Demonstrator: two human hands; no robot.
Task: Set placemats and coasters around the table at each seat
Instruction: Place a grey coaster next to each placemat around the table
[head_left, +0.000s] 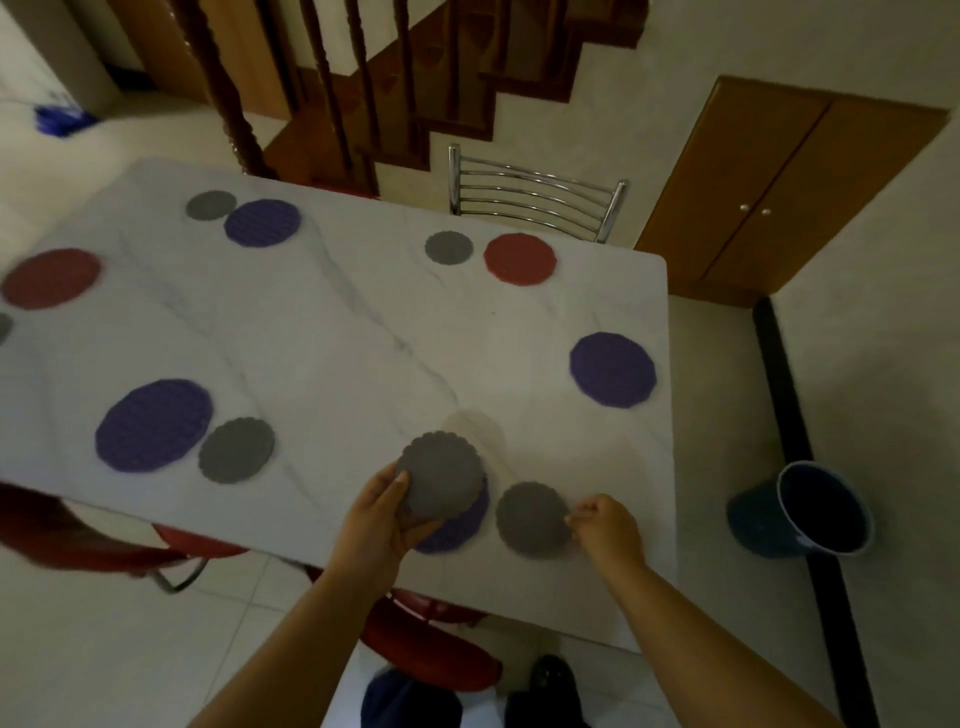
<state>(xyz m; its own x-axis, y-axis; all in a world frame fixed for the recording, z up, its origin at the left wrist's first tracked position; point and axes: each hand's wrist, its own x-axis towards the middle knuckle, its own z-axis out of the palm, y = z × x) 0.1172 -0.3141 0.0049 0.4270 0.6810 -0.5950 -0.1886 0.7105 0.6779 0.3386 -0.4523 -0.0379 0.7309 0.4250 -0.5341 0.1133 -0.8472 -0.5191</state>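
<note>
No text, label, brand mark, number or sign can be read anywhere in the view. The round placemats (154, 425) and coasters (236, 450) laid along the edges of the marble-patterned desk (332, 332) show only ridged, plain-coloured surfaces, softened by blur.
</note>
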